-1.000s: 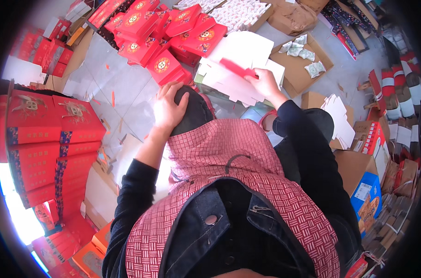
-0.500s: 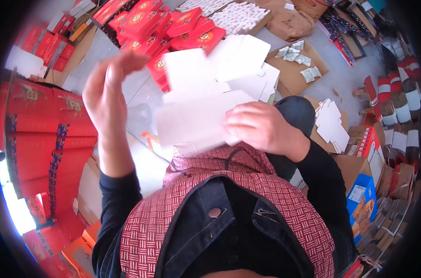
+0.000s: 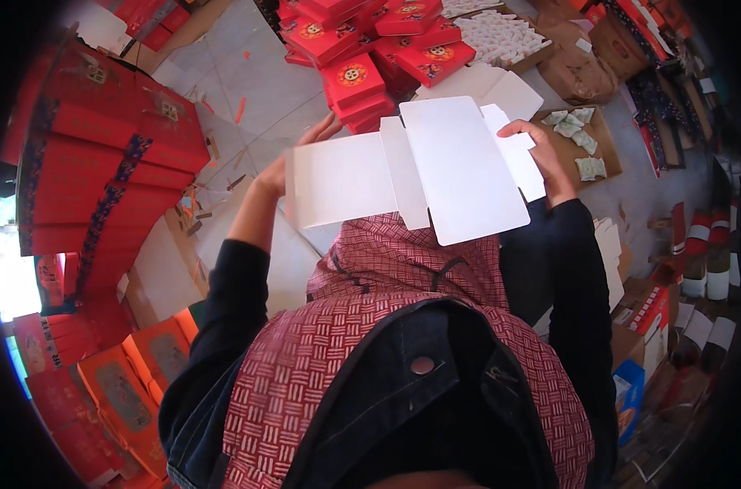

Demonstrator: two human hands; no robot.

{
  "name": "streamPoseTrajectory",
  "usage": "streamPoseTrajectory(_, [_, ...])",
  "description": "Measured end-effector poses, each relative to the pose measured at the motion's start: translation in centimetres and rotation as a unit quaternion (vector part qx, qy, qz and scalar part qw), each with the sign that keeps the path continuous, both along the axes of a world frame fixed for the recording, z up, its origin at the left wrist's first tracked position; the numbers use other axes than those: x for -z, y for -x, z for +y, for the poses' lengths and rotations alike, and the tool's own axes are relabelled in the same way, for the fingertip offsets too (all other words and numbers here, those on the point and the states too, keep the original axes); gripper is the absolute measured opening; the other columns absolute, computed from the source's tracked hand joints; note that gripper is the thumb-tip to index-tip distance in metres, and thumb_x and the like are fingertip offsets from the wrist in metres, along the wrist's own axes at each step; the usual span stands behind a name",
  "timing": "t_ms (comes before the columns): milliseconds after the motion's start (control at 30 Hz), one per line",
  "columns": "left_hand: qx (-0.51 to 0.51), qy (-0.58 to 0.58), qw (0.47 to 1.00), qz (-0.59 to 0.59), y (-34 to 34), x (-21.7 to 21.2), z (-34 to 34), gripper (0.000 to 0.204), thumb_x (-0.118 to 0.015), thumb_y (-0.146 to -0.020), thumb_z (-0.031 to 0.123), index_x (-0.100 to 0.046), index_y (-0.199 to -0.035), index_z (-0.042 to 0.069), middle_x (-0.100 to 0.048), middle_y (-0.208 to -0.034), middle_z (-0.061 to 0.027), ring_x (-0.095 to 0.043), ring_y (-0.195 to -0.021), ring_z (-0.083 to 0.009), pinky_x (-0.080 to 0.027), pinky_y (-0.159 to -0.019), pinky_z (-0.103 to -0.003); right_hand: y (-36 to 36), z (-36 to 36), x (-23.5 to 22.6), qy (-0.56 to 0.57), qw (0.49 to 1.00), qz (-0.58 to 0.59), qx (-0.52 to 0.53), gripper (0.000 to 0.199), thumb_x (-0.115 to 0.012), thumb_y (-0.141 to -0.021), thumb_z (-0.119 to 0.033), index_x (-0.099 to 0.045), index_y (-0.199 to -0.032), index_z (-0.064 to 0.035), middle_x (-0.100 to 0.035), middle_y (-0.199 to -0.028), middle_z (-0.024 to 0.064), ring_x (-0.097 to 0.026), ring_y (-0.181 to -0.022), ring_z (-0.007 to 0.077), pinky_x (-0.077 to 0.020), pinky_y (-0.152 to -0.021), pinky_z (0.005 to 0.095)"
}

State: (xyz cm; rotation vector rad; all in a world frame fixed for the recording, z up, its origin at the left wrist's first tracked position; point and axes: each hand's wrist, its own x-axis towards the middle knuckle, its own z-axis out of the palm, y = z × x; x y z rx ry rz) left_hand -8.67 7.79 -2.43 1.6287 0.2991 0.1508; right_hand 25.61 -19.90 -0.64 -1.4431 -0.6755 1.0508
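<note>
Apron: a red woven-pattern apron (image 3: 403, 350) over a dark denim bib fills the near, lower part of the view.
Left arm: the dark sleeve rises from the lower left, the forearm bare near the wrist, angled up toward the card.
Left hand: the left hand (image 3: 293, 159) sits behind the left edge of the flat white box blank (image 3: 423, 167) — fingers spread above the panel's top edge, gripping that side.
Right arm: the dark sleeve climbs the right side, bent inward at the wrist.
Right hand: the right hand (image 3: 538, 155) curls over the blank's right flaps, pinching them.
Box blank: held in the air between both hands, above the lap, spread open and unfolded, white face toward the camera, its long panel tilted down to the right.
Since half a second ago: the left hand was raised free and open; it has now come onto the blank — the card has spread wider and lifted away from the chest.
Floor beyond: pale tiles (image 3: 248, 90) carry a heap of small red boxes (image 3: 370, 49) past the blank's far edge.
Left side: a tall stack of large red cartons (image 3: 101, 155).
Far right: an open cardboard tray (image 3: 578, 143) with small pale packets.
</note>
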Motion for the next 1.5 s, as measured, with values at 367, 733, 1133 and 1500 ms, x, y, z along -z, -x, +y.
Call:
streamPoseTrajectory(367, [-0.010, 0.125, 0.981, -0.146, -5.4, -9.5, -4.9, 0.023, -0.061, -0.085, 0.001, -0.058, -0.108, 0.000, -0.066, -0.108, -0.0124, -0.061, -0.106, -0.0202, -0.045, -0.094, -0.034, -1.0, 3.1, -3.6, 0.003, 0.989, 0.028, -0.148, 0.008, -0.054, -0.082, 0.000, -0.054, -0.077, -0.0074, -0.057, -0.082, 0.0006, -0.056, -0.074, 0.0094, -0.0460, -0.065, 0.0221])
streamPoseTrajectory(733, [0.049, 0.160, 0.985, 0.052, -4.5, -9.3, -13.2, 0.050, -0.059, -0.085, -0.007, -0.040, -0.130, 0.002, -0.068, -0.094, -0.0118, -0.063, -0.088, -0.0113, -0.051, -0.075, -0.024, 8.4, 0.2, -6.9, -0.090, 0.975, 0.067, -0.192, 0.022, -0.051, -0.095, -0.012, -0.063, -0.112, -0.0050, -0.064, -0.108, 0.0061, -0.058, -0.103, 0.0127, -0.0446, -0.090, 0.0263])
streamPoseTrajectory(1133, [-0.007, 0.176, 0.983, 0.048, -4.6, -9.6, -14.2, 0.033, -0.066, -0.083, -0.003, -0.045, -0.108, 0.003, -0.066, -0.092, -0.0090, -0.061, -0.086, -0.0095, -0.049, -0.075, -0.023, 9.0, 0.0, -8.1, 0.095, 0.971, 0.036, -0.216, 0.045, -0.050, -0.098, -0.029, -0.049, -0.131, 0.0012, -0.061, -0.116, 0.0093, -0.056, -0.105, 0.0124, -0.0442, -0.091, 0.0257])
streamPoseTrajectory(1500, [0.075, 0.096, 0.992, -0.040, -6.4, -8.4, -14.9, 0.038, -0.065, -0.076, -0.008, -0.052, -0.111, 0.003, -0.060, -0.097, -0.0032, -0.055, -0.093, -0.0095, -0.044, -0.085, -0.023, 10.0, -1.9, -9.9, 0.033, 0.966, -0.013, -0.255, 0.053, -0.052, -0.097, -0.033, -0.041, -0.140, -0.0039, -0.059, -0.120, 0.0092, -0.054, -0.108, 0.0130, -0.0428, -0.093, 0.0276])
